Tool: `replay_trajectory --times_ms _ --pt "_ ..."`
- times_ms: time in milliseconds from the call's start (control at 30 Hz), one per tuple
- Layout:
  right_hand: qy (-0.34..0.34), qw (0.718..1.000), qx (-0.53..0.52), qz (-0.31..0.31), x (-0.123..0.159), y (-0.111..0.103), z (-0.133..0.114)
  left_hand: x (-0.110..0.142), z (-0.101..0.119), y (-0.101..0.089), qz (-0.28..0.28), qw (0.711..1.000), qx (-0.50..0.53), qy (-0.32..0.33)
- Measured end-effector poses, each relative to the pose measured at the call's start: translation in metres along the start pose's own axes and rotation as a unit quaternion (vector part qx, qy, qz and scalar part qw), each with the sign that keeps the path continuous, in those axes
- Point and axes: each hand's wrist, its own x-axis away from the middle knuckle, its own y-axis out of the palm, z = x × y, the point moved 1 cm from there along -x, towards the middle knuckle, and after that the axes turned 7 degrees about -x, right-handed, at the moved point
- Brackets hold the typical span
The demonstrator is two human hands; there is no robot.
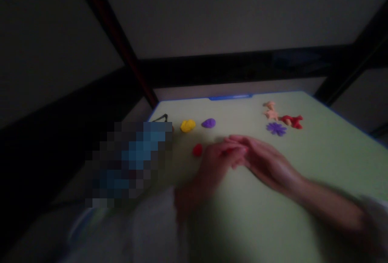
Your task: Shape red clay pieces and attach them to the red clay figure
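My left hand [216, 160] and my right hand [266, 160] meet above the middle of the table. A small bit of red modelling clay [233, 150] shows between them, mostly hidden by the fingers. The left fingers are closed and pinch it against the right hand, whose long fingers are cupped around the same piece. Just left of my left hand a separate red lump [197, 150] lies on the table. Behind the hands sit a purple lump [209, 123] and a yellow lump [188, 125]. The picture is dark and blurred, so fine shapes are unclear.
The pale green table [303, 154] has a blue edge. Toward its back right lie a purple flower-like piece [276, 129], a red piece [292, 121] and peach-coloured pieces [271, 114]. A pixelated bluish patch [139, 150] covers something at the left. A wall stands behind.
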Motion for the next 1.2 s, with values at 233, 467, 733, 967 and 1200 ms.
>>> replay_trajectory --times_ms 233,467,733,967,1200 --pt "-0.015 0.999 -0.037 -0.004 0.000 0.011 0.004 0.002 0.001 0.004 0.029 0.999 0.015 0.018" --pt "-0.015 0.999 0.018 0.024 0.001 0.011 0.004 0.005 0.002 0.005 0.037 0.999 -0.026 0.009" --pt "-0.036 0.999 0.039 0.001 0.000 0.008 0.008 0.008 0.002 0.003 0.085 0.987 -0.115 0.066" --pt "-0.031 0.999 0.009 0.005 0.001 0.011 0.007 0.010 0.010 0.003 0.071 0.984 -0.139 0.084" --pt "-0.068 0.996 0.056 -0.008 0.003 0.005 0.002 0.012 0.007 0.003 0.057 0.988 -0.103 0.103"
